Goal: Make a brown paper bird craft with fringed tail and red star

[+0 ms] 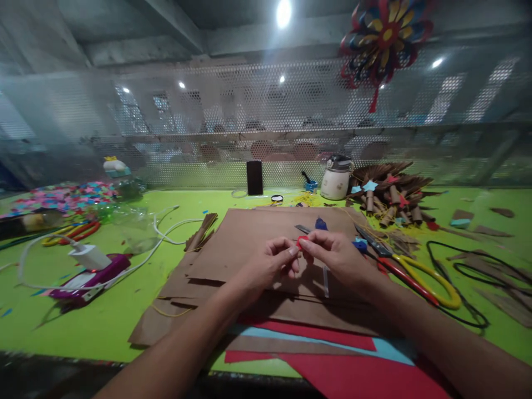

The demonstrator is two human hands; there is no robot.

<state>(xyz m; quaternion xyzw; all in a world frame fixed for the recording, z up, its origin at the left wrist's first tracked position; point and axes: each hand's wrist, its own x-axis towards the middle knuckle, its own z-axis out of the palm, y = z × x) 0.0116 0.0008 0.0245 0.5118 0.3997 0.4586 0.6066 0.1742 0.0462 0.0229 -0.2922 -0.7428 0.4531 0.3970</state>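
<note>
My left hand (272, 263) and my right hand (332, 256) meet over a stack of brown paper sheets (249, 244) on a green table (103, 310). Both pinch a small red piece (301, 241) between thumbs and fingertips, holding it just above the brown paper. A thin white stick (325, 280) hangs down under my right hand. Yellow-handled scissors (419, 271) lie just right of my right hand. A small blue piece (320, 224) and a grey blade (302, 228) lie on the paper beyond my fingers.
Red and blue sheets (332, 354) lie at the near edge. A purple device with a white charger and cable (89, 266) sits left. Rolled brown paper pieces with stars (386, 194), a white jar (336, 177), a black phone (254, 177) and black cord (465, 277) stand farther off.
</note>
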